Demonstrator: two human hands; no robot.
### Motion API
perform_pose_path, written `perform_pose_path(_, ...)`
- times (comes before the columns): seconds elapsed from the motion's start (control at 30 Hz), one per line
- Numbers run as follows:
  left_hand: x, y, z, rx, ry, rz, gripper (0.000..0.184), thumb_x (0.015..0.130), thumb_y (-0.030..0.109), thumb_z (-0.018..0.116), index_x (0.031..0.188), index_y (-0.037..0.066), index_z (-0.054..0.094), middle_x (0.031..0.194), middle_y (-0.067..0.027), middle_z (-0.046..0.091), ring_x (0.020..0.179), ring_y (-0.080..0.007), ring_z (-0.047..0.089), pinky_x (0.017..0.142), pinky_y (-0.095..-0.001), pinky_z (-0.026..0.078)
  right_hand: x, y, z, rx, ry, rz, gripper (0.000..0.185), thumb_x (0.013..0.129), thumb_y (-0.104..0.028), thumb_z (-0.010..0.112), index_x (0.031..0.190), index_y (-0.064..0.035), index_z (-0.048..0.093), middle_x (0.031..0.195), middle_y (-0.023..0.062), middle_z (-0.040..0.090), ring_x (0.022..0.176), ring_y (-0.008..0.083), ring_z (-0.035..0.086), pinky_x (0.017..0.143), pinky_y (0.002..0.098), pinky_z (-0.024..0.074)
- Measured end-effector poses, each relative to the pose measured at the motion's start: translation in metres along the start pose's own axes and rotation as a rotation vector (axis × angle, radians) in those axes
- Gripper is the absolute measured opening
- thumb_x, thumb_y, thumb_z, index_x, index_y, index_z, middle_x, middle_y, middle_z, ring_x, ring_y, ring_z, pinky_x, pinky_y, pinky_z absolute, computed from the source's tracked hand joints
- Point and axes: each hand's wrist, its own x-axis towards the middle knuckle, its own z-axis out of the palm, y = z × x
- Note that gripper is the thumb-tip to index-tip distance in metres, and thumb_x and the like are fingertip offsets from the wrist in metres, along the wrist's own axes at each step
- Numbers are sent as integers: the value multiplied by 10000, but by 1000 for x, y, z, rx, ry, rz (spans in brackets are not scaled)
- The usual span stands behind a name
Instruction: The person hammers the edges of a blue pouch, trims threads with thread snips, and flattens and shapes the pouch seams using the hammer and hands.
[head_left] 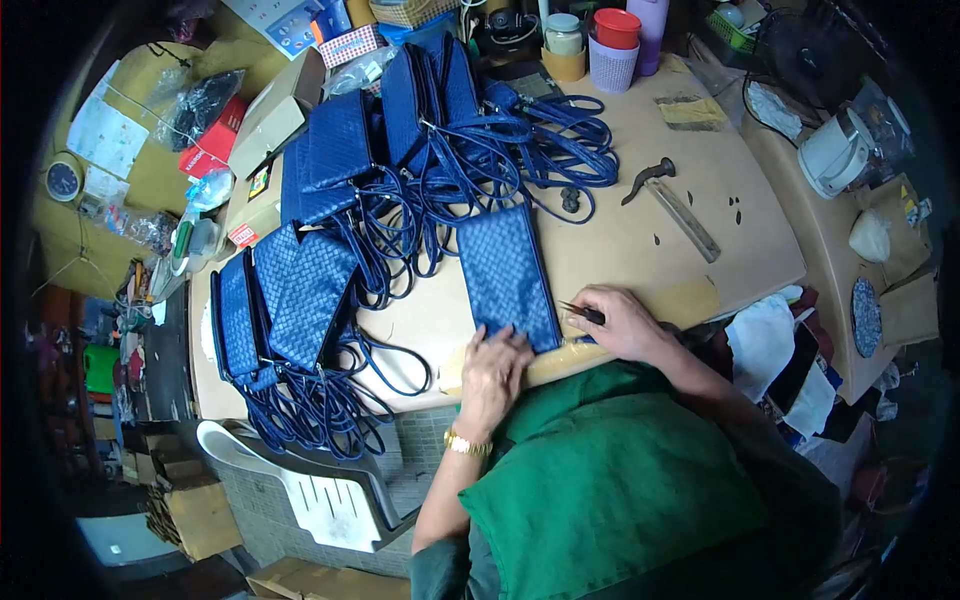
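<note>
Blue pouch (508, 268) under our left hand (488, 385), fingers loosely open, likely steadying it; our right hand (622, 322) grips pointed tool (585, 313) alongside.

The left hand (494, 372) presses the blue woven pouch (508, 270) near the table's front edge.

Blue pouch (505, 270) is showing glossy woven finish; hammer handle (683, 220) is looking wooden, hammer head (656, 171) dark metal; green cloth (620, 490) looking matt.
</note>
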Motion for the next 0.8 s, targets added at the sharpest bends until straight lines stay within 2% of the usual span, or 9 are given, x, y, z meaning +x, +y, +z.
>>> perform_pose_path(0.1, -11, 23, -31, -34, -100, -15, 153, 780, 145, 740, 914, 83, 698, 944, -67, 706, 1016, -253, 645, 1013, -469, 383, 5, 15, 3, 133, 136, 35, 257, 923, -243, 592, 969, 8, 613, 868, 171, 647, 838, 305, 653, 759, 404, 492)
perform_pose_path(0.17, -9, 39, -49, -67, -333, -167, 151, 785, 132, 745, 902, 54, 690, 876, -73, 688, 927, -236, 651, 882, -401, 482, 26, 10, -9, 360, 97, 376, 284, 940, -272, 559, 982, 2, 620, 816, 162, 642, 816, 275, 659, 740, 385, 490)
perform_pose_path(0.27, 5, 28, -41, -259, -238, -228, 189, 783, 127, 741, 925, 21, 673, 852, -105, 658, 768, -251, 643, 684, -342, 522, 69, 26, 7, 319, 157, 216, 252, 919, -233, 591, 995, 5, 626, 783, 129, 646, 772, 199, 642, 693, 346, 480)
perform_pose_path(0.3, 14, 25, -31, -394, -78, -282, 267, 792, 92, 731, 1027, 7, 638, 999, -142, 647, 690, -250, 636, 612, -325, 523, 78, 30, 16, 305, 174, 164, 243, 912, -220, 602, 999, 6, 628, 772, 117, 647, 757, 174, 637, 677, 333, 476)
perform_pose_path(0.33, 27, 17, -23, -310, 117, -168, 454, 790, 106, 739, 1201, 23, 563, 1199, -173, 584, 665, -231, 631, 637, -318, 528, 86, 29, 25, 398, 108, 127, 214, 887, -195, 635, 968, 3, 622, 749, 77, 621, 722, 135, 586, 651, 309, 457)
perform_pose_path(0.4, 43, 12, -22, -245, 233, -367, 641, 775, 123, 757, 1339, 38, 464, 1321, -184, 513, 680, -232, 624, 646, -316, 530, 92, 25, 32, 491, 33, 67, 192, 861, -170, 667, 936, -1, 615, 726, 36, 595, 686, 95, 536, 626, 286, 437)
perform_pose_path(0.47, 60, -1, -26, -70, 323, -204, 698, 767, 130, 767, 1372, 42, 430, 1333, -177, 507, 669, -215, 606, 633, -305, 520, 72, 13, 41, 610, -11, 72, 207, 805, -131, 728, 872, -4, 578, 690, -31, 498, 662, 75, 436, 616, 267, 403)
perform_pose_path(0.6, 68, 6, -54, -366, 98, -173, 542, 765, 75, 768, 1263, 13, 563, 1215, -113, 542, 642, -81, 496, 572, -212, 434, 43, -21, 30, 530, -84, -85, 220, 798, -146, 746, 864, -21, 578, 760, -39, 510, 691, 62, 441, 628, 235, 388)
perform_pose_path(0.8, 51, 8, -43, -743, 114, -310, 419, 771, -8, 747, 1169, 14, 616, 1108, -41, 481, 754, -47, 485, 650, -168, 426, 40, -42, 29, 1036, 123, 12, 304, 805, -186, 784, 1005, -1, 648, 808, -61, 561, 738, 13, 494, 618, 207, 418)
